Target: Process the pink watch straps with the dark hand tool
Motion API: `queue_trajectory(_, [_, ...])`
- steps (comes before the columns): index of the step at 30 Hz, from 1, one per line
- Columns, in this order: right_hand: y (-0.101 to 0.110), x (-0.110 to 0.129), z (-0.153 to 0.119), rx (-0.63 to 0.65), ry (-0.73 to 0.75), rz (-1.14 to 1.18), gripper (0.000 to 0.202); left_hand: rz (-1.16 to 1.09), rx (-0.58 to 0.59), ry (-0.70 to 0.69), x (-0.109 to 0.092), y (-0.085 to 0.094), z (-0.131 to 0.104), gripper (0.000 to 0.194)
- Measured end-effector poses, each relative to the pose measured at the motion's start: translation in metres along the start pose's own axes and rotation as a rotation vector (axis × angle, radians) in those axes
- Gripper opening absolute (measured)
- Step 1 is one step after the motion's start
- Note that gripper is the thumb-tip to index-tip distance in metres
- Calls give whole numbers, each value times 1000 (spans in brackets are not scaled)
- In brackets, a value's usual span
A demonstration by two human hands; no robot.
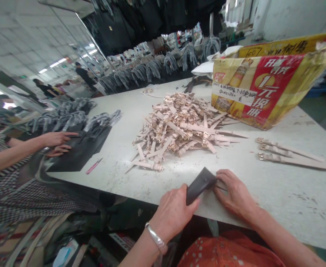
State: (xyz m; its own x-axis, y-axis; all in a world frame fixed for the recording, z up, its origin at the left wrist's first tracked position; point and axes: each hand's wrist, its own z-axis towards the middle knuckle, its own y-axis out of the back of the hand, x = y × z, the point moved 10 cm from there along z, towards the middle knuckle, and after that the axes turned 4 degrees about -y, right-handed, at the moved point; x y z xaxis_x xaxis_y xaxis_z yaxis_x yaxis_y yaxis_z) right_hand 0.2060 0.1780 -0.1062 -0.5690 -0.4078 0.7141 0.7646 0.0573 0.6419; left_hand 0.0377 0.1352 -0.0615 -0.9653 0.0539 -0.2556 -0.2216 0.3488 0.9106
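My left hand [175,207] is closed around a dark grey, flat, leather-like piece [200,183], holding it tilted just above the front edge of the table. Close by on its right, my right hand [233,194] has its fingers curled together at the far end of that piece. Something thin and pale shows between those fingers, too small to make out. Beyond both hands lies a heap of pale pink buckled straps [176,128] with gold buckles. Several more straps [290,154] lie side by side to the right.
A yellow and red cardboard box [263,89] stands at the back right of the white table [124,148]. At left, a co-worker's hands [59,142] rest on black sheets [82,155] beside bundled grey handles [68,115]. A pink-handled cutter [94,165] lies near the table edge.
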Motion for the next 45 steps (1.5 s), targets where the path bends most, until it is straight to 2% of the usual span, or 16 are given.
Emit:
queue_trajectory(5, [1,-4,0,-23,8,7,11,-25,-45,33,11,5,4,34])
queue_trajectory(10, [0,4,-1,9,28,-149,9,-62,-69,101,37,11,-16,34])
queue_trajectory(13, [-2,16,-4,46,78,-221,7,-59,-60,112,43,11,-26,36])
queue_trajectory(18, [-5,29,-12,76,116,-184,9,-51,-8,90,38,5,-34,34])
queue_trajectory(24, [-12,29,-19,142,83,-63,15,-31,44,67,29,-2,-33,33])
queue_trajectory(31, [-7,33,-20,187,120,37,17,-64,68,83,27,-7,-33,31])
queue_trajectory(39, [-5,28,-21,196,110,-2,21,-40,87,90,23,-9,-32,33])
queue_trajectory(45, [3,23,-22,206,128,-99,13,36,51,64,25,-6,-27,29])
